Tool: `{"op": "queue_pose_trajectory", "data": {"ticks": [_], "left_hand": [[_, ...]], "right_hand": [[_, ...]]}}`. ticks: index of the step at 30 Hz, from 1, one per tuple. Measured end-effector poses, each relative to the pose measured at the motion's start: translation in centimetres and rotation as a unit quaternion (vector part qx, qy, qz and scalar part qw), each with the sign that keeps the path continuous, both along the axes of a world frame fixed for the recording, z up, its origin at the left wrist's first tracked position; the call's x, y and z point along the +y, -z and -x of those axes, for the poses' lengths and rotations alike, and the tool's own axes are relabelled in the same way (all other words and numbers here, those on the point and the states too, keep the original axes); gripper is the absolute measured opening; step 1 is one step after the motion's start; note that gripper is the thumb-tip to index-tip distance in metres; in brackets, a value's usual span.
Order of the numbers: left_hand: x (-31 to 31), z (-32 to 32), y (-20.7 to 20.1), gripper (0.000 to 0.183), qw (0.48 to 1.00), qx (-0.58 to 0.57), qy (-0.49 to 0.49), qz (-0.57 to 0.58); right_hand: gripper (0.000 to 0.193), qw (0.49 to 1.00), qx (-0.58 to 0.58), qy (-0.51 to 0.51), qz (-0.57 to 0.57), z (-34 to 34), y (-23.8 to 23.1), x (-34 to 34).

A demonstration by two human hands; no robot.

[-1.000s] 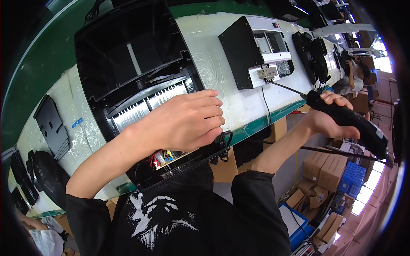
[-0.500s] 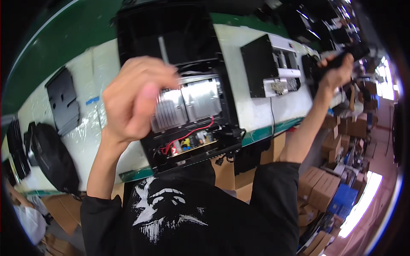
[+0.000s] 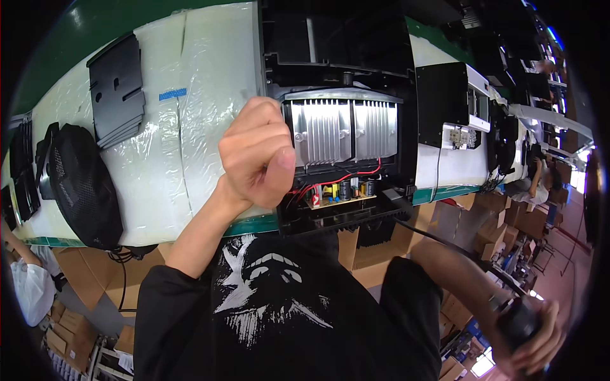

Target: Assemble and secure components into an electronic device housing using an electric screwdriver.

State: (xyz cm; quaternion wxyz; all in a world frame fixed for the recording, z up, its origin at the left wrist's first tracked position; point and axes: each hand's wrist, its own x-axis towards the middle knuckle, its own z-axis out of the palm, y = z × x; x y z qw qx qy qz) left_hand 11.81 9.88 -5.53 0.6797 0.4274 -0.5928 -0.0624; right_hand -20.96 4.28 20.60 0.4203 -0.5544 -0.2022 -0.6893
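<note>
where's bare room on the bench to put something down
The widest bare patch on the bench lies between the stacked black plates and the open black housing, with blue tape; the left hand hangs over its right. A smaller one, crossed by a cable, lies below the black-and-white box. Crowded: far left, around the black mesh piece.

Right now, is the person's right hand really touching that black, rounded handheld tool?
Touching. The head view shows it: the right hand has its fingers curled around the black, rounded handheld tool.
</note>
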Motion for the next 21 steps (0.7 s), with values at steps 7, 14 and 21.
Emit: {"op": "queue_pose_trajectory", "data": {"ticks": [7, 14, 21], "left_hand": [[-0.6, 1.1, -0.9, 0.032, 1.0, 0.03, 0.008, 0.006], [-0.2, 0.7, 0.0, 0.019, 0.999, 0.047, -0.014, 0.021], [-0.3, 0.6, -0.1, 0.016, 0.998, 0.05, -0.017, 0.025]], "right_hand": [[0.012, 0.978, 0.086, -0.191, -0.016, -16.7, 8.2, 3.4], [0.012, 0.914, 0.376, -0.1, -0.114, -15.9, 11.3, 5.6], [0.033, 0.916, 0.388, -0.061, -0.079, -14.9, 14.0, 6.3]]}}
